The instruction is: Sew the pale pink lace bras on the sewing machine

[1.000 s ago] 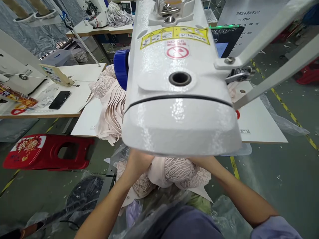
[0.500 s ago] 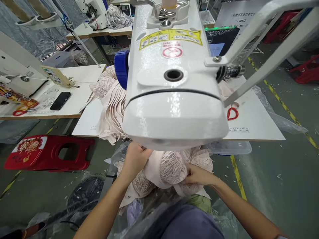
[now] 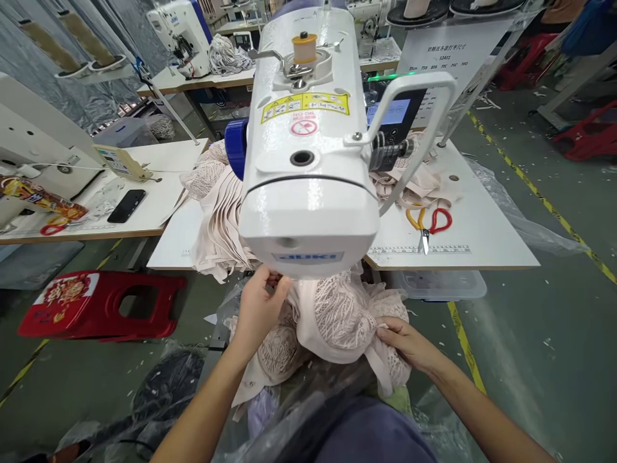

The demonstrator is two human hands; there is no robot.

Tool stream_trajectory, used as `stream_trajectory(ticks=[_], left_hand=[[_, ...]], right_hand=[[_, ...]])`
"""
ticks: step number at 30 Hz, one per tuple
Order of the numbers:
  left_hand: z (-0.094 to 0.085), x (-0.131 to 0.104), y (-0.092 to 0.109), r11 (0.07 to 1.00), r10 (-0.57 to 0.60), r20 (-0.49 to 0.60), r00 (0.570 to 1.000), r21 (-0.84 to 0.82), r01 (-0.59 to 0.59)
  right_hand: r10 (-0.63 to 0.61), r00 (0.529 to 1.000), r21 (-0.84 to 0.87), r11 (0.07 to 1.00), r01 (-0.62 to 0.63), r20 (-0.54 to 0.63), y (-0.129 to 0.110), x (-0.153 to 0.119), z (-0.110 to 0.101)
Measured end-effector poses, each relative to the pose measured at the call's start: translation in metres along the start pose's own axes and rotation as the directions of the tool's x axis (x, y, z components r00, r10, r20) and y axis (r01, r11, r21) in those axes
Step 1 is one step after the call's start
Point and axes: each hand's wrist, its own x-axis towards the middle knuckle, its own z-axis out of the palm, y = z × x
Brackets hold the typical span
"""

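A pale pink lace bra [image 3: 337, 315] hangs below the head of a white sewing machine [image 3: 308, 212], at the front edge of its table. My left hand [image 3: 263, 302] is closed on the bra's band at the left, close under the machine head; its fingertips are partly hidden. On the right, my right hand [image 3: 402, 341] pinches the bra beside its lace cup. More lace bras [image 3: 277, 350] lie beneath, over my lap. A stack of pink bra pieces [image 3: 222, 218] rests on the table left of the machine.
Yellow-and-red scissors [image 3: 427, 225] lie on the table at the right, behind a printed ruler. A phone [image 3: 126, 206] and a snack packet [image 3: 43, 196] lie on the left table. A red stool [image 3: 101, 302] stands on the floor at left, and a clear plastic box [image 3: 438, 284] sits under the table.
My right hand has moved slightly right, drawing the bra's cup up and outward. My left hand stays near the machine. The camera view has shifted, showing more of the table and scissors.
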Motion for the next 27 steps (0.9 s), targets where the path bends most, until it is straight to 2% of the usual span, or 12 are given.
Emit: stream_trajectory(ticks=[3, 5, 7, 10, 11, 12, 14, 17, 19, 21, 23, 27], left_hand=[[-0.002, -0.017, 0.004, 0.982, 0.177, -0.128, 0.976, 0.082, -0.167], [0.001, -0.032, 0.017, 0.922, 0.386, -0.157, 0.909, 0.099, -0.375], [0.006, -0.048, 0.035, 0.787, 0.617, -0.103, 0.780, 0.054, -0.615], [0.016, -0.063, 0.060, 0.521, 0.850, 0.126, 0.512, -0.055, -0.852], [0.019, -0.065, 0.065, 0.487, 0.859, 0.223, 0.460, -0.080, -0.870], [0.021, -0.066, 0.067, 0.504, 0.832, 0.322, 0.451, -0.101, -0.858], [0.022, -0.062, 0.062, 0.657, 0.680, 0.498, 0.538, -0.087, -0.749], [0.014, -0.046, 0.044, 0.850, 0.430, 0.606, 0.669, -0.022, -0.526], [0.005, -0.033, 0.034, 0.894, 0.400, 0.544, 0.737, -0.054, -0.445], [-0.002, -0.021, 0.028, 0.912, 0.397, 0.438, 0.807, -0.089, -0.401], [-0.007, -0.012, 0.025, 0.946, 0.310, 0.385, 0.869, -0.035, -0.321], [-0.005, 0.002, 0.016, 0.984, 0.122, 0.301, 0.946, 0.091, -0.155]], right_hand=[[-0.035, 0.998, -0.054, 0.998, 0.038, 0.049, -0.012, -0.008, -0.010], [-0.114, 0.990, -0.128, 0.984, 0.124, 0.082, -0.026, -0.013, -0.015], [-0.224, 0.959, -0.230, 0.938, 0.261, 0.176, -0.046, -0.018, -0.013], [-0.295, 0.844, -0.336, 0.820, 0.464, 0.448, -0.080, -0.025, 0.002], [-0.272, 0.805, -0.353, 0.792, 0.498, 0.527, -0.090, -0.027, 0.008], [-0.235, 0.775, -0.368, 0.775, 0.514, 0.587, -0.099, -0.029, 0.014], [-0.157, 0.753, -0.418, 0.751, 0.511, 0.639, -0.112, -0.028, 0.023], [-0.156, 0.812, -0.508, 0.710, 0.488, 0.563, -0.118, -0.015, 0.024], [-0.237, 0.864, -0.566, 0.674, 0.476, 0.444, -0.118, 0.000, 0.020], [-0.301, 0.883, -0.606, 0.645, 0.466, 0.360, -0.118, 0.016, 0.018], [-0.334, 0.892, -0.627, 0.635, 0.452, 0.304, -0.118, 0.031, 0.017], [-0.328, 0.922, -0.630, 0.677, 0.380, 0.204, -0.116, 0.054, 0.018]])
